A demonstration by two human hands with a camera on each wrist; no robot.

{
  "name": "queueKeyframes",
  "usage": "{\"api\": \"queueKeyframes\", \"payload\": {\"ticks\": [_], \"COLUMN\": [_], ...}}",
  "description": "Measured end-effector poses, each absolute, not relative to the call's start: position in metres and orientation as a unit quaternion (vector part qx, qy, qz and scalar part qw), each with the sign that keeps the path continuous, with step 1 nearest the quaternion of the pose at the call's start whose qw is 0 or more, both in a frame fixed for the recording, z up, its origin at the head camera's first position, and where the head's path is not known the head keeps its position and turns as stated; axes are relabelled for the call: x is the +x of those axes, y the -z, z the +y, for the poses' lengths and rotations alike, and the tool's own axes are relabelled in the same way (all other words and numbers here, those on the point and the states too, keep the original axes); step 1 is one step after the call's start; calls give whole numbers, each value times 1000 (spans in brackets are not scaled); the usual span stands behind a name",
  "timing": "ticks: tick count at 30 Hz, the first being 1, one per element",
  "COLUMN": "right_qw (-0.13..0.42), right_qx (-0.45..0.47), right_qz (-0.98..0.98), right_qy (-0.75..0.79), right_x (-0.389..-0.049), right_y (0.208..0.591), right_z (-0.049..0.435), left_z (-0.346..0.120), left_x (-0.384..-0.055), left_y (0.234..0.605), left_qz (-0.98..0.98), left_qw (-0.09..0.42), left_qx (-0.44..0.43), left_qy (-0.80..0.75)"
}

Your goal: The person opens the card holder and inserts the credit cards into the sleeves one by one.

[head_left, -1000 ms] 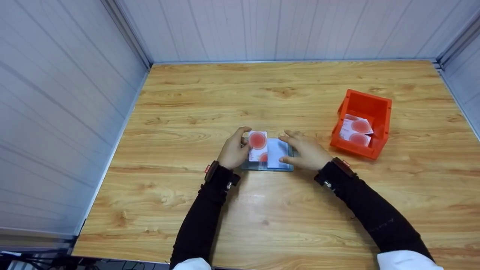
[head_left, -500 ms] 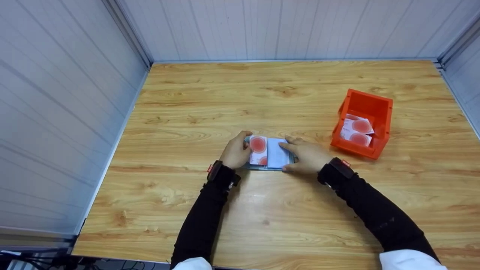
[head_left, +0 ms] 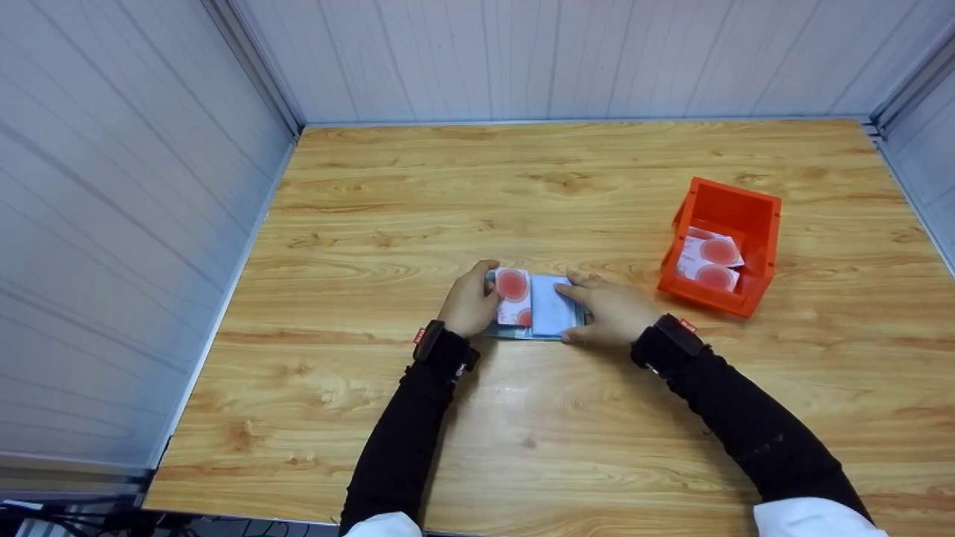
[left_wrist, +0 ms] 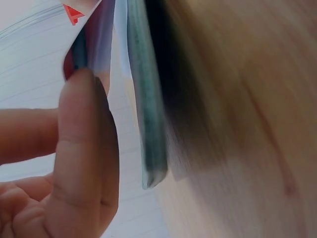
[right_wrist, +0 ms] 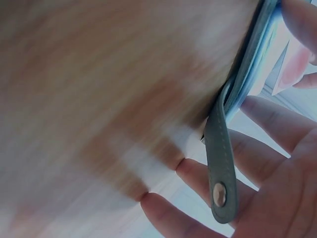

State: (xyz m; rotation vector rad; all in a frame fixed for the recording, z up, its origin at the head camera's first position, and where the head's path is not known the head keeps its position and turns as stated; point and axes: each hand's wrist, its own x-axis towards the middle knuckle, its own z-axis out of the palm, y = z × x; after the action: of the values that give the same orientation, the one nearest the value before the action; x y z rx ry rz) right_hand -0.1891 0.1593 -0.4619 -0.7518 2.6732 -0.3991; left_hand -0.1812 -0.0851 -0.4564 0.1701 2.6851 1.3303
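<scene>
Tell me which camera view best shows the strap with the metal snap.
The right wrist view: the strap is close to the camera, in front of the right hand, its metal snap and stitching visible. The left wrist view shows the wallet edge-on but no strap. In the head view, I can't make it out.

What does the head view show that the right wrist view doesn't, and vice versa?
Only the head view shows the orange bin, the printed cards inside it and black sleeves. Only the right wrist view shows the metal snap on the green strap. Both show the right hand, the left hand, the red-circled card, the green card holder and the wooden table.
</scene>
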Motion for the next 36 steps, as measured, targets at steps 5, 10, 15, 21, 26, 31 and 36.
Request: {"api": "queueKeyframes", "payload": {"ticks": [5,10,15,21,26,31,36], "right_qw": [164,168,166,162,159,152,148], "right_qx": [-261,-255,-256,-261,-259,-260,-263], "right_qz": [939,940,940,939,941,942,942], "right_qy": [153,151,152,154,151,145,150], "right_x": [-189,-189,-189,-188,-189,-189,-189], "right_y": [462,463,463,463,464,463,464], "right_z": [159,160,160,161,160,160,160], "left_z": [-85,-82,-80,-77,-75,-72,-68], "left_x": [-181,-182,-181,-181,-181,-180,-181], "left_y": [456,458,459,459,459,459,460], "left_qz": [891,898,905,907,908,905,906], "left_qw": [62,57,63,72,98,105,103], "left_qx": [63,66,64,57,59,62,70], "left_qy": [-446,-430,-415,-411,-403,-408,-405]}}
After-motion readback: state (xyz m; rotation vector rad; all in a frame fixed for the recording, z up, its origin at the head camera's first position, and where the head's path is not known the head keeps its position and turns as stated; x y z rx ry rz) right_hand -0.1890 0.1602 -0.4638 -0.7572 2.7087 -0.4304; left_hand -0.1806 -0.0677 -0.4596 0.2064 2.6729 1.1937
